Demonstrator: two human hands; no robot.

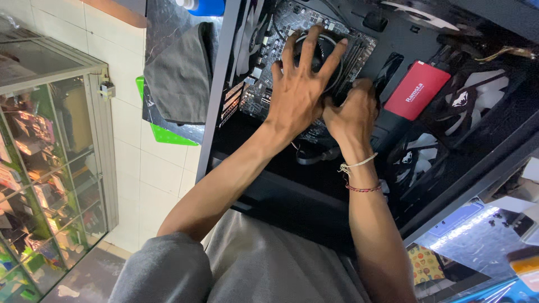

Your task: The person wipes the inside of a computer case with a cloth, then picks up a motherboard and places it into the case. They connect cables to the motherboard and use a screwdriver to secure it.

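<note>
Inside the open black computer case point(281, 196), the left hand point(300, 92) lies spread over the round cooler fan point(323, 47) on the motherboard point(269, 84), fingers open and pressing flat on its top. The right hand point(351, 115) is just beside it, curled closed at the fan's lower edge; what it grips I cannot tell, because the fingers hide it.

The risk, as I judge it, is uneven pressure: if the left hand pushes harder on one side, the cooler may sit tilted, and the thin board below could bend. The right hand works without a clear view, so it may slip and catch a small cable or connector near the fan. The thread bracelets point(359, 177) on the right wrist could also snag on something.

The case is smooth dark metal with straight edges. The board looks matt and crowded with small parts. A flat red rectangular drive point(418, 90) sits to the right, glossy, near white-bladed case fans point(477, 95). A soft grey cloth point(179, 73) lies on the desk beside the case.
</note>
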